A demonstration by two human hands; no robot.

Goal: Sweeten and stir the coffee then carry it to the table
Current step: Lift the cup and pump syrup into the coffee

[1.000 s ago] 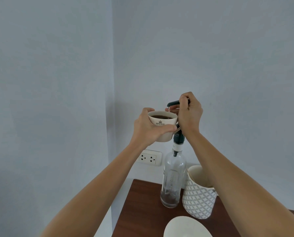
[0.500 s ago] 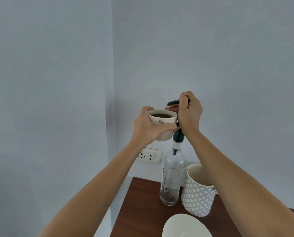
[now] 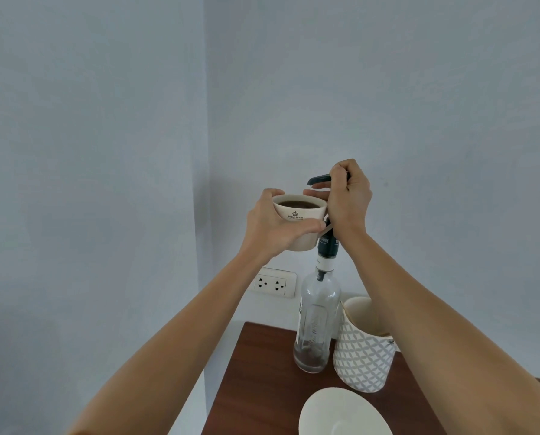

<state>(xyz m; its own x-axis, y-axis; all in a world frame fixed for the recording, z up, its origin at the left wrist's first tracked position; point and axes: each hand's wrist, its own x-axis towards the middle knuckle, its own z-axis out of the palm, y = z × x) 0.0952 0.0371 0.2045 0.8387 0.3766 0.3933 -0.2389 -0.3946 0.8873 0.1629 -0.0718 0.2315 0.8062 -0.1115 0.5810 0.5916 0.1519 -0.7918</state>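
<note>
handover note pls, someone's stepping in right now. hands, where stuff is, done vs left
Left hand: holds the cup of coffee up under the pump spout.
Right hand: closed on the pump of the syrup bottle.
Bottle, patterned holder and saucer sit on the wooden table. Bottle looks nearly empty.
Done: cup in place at the spout.
Left: finish sweetening, stir, carry to the table. No spoon in view.

Pale blue-grey walls (image 3: 388,89) are meeting in a corner; a white socket (image 3: 273,283) is sitting above the dark wooden bench (image 3: 262,372).
</note>
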